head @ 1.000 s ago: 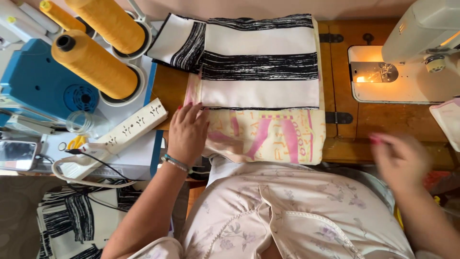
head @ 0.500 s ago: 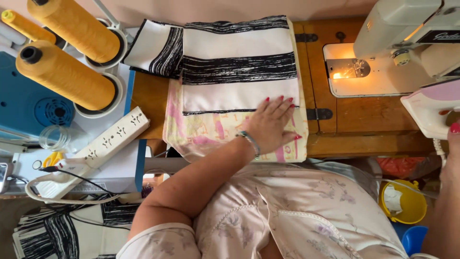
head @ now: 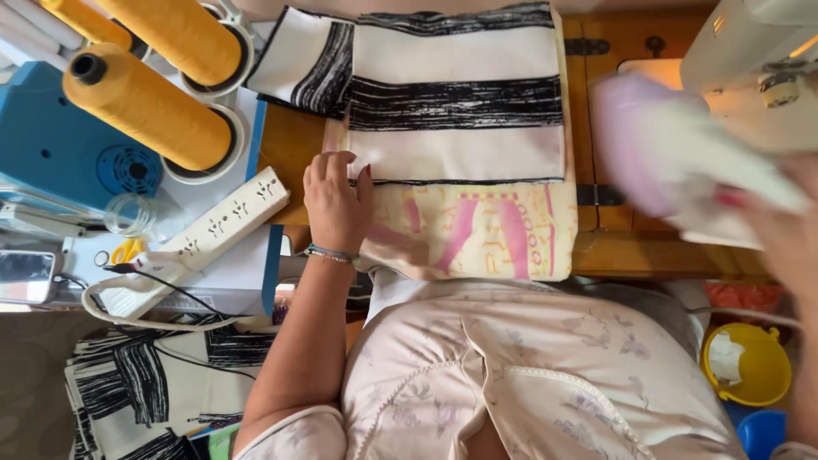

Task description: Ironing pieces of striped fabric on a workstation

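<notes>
Fingers point(head: 328, 170) of the left hand point(head: 336, 209) lie flat and close together, pressing on the left edge of the stacked cloth, not pinching anything. Largest on the wooden table point(head: 601, 255) is the black-and-white striped fabric point(head: 456, 102), spread flat in the middle, its lower hem just beside the fingertips. Under it, sticking out toward the person, lies a cream fabric with pink marks point(head: 477, 230), which the palm rests on. A white sewing machine point(head: 750, 43) stands at the right end of the table. The right hand point(head: 788, 230), blurred, holds a pale lilac and white cloth point(head: 673, 153) in front of the machine; how its fingers grip I cannot tell. Left of the table stand yellow thread cones point(head: 145, 106), and below them lies a white power strip point(head: 226, 221).
</notes>
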